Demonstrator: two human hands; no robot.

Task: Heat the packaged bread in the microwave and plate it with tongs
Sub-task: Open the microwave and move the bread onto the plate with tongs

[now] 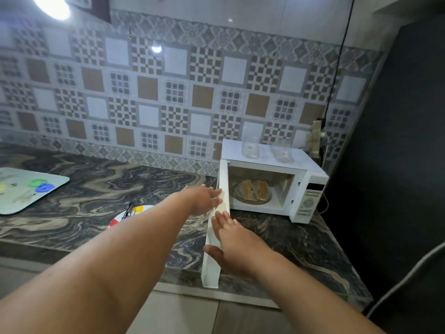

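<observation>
A white microwave (305, 184) stands at the right end of the marble counter. Its door (213, 261) is swung open toward me, seen edge-on. Inside, bread slices (256, 190) lie on a glass plate (243, 201). My left hand (204, 200) rests flat against the outer side of the door near its hinge end, fingers spread. My right hand (231, 242) lies against the door's inner side lower down, fingers extended. A white plate with coloured dots (138, 210) sits left of the door, partly hidden by my left forearm, with black tongs (127, 211) on it.
Two clear glass containers (250, 147) stand on top of the microwave. A pale tray with coloured shapes (29, 189) lies at the far left of the counter (96, 189). A dark tall appliance (397, 141) fills the right side. A black cord (337, 68) runs down the tiled wall.
</observation>
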